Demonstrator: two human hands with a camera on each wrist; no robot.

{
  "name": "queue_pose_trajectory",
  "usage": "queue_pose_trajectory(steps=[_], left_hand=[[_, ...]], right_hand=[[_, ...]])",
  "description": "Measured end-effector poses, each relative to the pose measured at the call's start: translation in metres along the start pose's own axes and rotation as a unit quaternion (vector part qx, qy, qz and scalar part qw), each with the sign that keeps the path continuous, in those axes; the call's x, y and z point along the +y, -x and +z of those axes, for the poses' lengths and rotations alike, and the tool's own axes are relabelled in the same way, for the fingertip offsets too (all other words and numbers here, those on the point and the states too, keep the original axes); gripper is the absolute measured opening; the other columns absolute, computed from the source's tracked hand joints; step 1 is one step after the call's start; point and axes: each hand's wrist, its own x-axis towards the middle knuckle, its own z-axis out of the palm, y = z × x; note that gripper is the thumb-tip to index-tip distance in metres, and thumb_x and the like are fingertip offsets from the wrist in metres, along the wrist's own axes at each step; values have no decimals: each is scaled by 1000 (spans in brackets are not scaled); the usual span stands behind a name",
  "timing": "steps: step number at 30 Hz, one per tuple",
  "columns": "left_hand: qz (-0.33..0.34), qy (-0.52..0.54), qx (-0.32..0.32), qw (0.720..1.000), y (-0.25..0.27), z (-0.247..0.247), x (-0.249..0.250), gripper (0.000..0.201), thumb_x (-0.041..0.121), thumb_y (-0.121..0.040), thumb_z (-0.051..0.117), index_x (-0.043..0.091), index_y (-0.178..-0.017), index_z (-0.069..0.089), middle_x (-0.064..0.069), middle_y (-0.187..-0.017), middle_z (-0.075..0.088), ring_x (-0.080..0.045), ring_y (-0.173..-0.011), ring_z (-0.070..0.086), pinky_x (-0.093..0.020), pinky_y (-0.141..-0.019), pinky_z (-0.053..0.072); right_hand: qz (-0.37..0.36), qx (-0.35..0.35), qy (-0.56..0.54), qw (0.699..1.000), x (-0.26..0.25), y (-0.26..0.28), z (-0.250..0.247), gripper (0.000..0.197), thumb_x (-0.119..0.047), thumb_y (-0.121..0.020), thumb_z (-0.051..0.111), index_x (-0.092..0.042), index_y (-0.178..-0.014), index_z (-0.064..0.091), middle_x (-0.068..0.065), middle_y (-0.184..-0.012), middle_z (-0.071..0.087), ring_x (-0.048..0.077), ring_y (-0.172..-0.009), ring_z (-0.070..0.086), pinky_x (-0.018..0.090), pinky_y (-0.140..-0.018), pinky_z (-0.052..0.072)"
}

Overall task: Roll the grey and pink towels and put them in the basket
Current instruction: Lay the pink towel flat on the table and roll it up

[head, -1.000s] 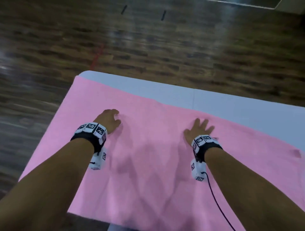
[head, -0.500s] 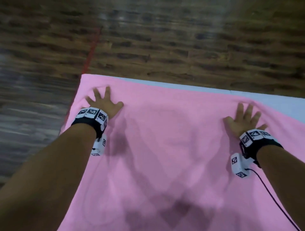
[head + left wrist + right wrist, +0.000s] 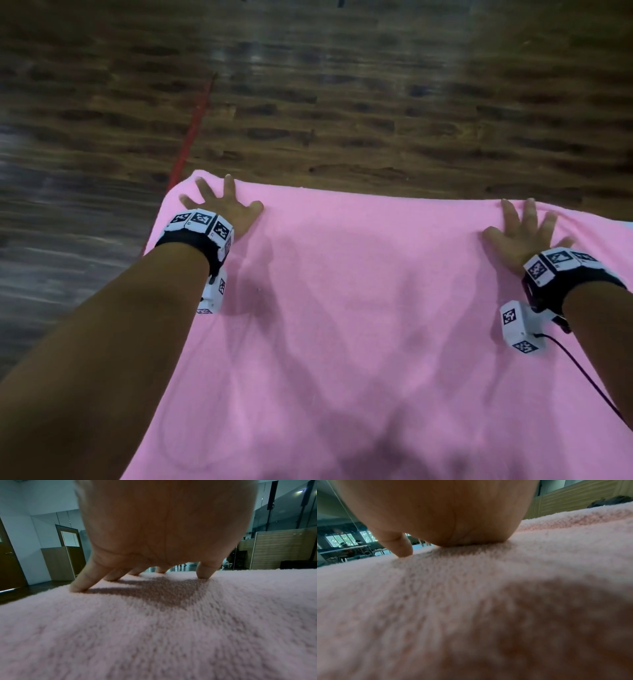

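The pink towel [image 3: 359, 308] lies spread flat over the table and fills most of the head view. My left hand [image 3: 224, 207] presses on its far left corner with fingers spread straight. My right hand [image 3: 524, 233] presses flat near the far edge on the right, fingers also spread. In the left wrist view the fingertips [image 3: 80, 586] touch the pink towel [image 3: 154, 628] with the palm lifted. In the right wrist view the palm rests on the pink towel [image 3: 453, 601] and one fingertip [image 3: 404, 553] touches it. No grey towel or basket is in view.
A sliver of the white table [image 3: 628, 226] shows at the right edge. Beyond the towel's far edge lies dark wooden floor [image 3: 342, 102] with a red line [image 3: 191, 130]. A cable [image 3: 589, 377] runs from my right wrist across the towel.
Both hands slid outward and away from me across the towel, from its middle to the far edge. The left fingers went from curled to spread. The towel now covers the far table strip.
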Motion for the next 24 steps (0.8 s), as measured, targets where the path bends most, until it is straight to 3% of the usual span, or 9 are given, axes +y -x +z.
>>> queue_pose_trajectory(steps=[4,8,11,13,16,19,24], left_hand=[[9,-14,-6,1000,16,-1,-11,85,67,-92,32,27,-154,-10,-18,-160,-16,-42,-147,-6,-51,-120,-2],[-5,-7,-6,1000,45,6,-14,83,59,-95,36,18,-155,-5,-18,-161,-9,-38,-148,-1,-46,-121,4],[-42,9,-18,999,71,4,4,81,51,-95,42,14,-155,3,-14,-162,-4,-42,-146,6,-54,-118,12],[-34,-18,-20,999,94,4,32,76,49,-94,43,14,-154,13,-11,-163,-1,-40,-146,8,-59,-116,12],[63,-59,-2,996,138,18,97,67,48,-94,41,19,-151,22,-7,-162,5,-36,-145,15,-59,-114,16],[188,-67,23,980,188,43,181,64,49,-95,39,22,-151,21,-5,-162,6,-33,-146,14,-57,-115,19],[330,-56,14,942,260,87,328,65,50,-96,39,27,-153,15,-4,-163,4,-31,-148,9,-54,-116,19]], right_hand=[[-70,0,1,998,19,21,-6,71,-60,-92,37,-40,-151,4,-5,-161,-9,27,-148,-5,54,-116,4],[-145,35,-94,984,48,62,-1,59,-38,-92,55,-25,-146,35,4,-159,19,28,-146,18,42,-118,16],[-166,93,-148,971,80,84,-2,47,-24,-90,60,-11,-134,51,13,-147,41,29,-137,34,40,-116,25],[-130,141,-137,972,111,92,-8,45,-21,-88,60,-9,-131,51,15,-142,46,31,-132,40,42,-111,31],[-6,159,-143,977,172,98,-18,51,-21,-88,57,-12,-136,44,13,-148,38,30,-136,35,46,-109,33],[78,131,-140,978,235,89,-28,59,-26,-89,54,-12,-143,35,14,-153,29,32,-140,29,50,-110,31],[58,22,-94,994,305,59,-31,61,-35,-93,43,-15,-146,22,10,-159,12,32,-141,27,52,-110,29]])
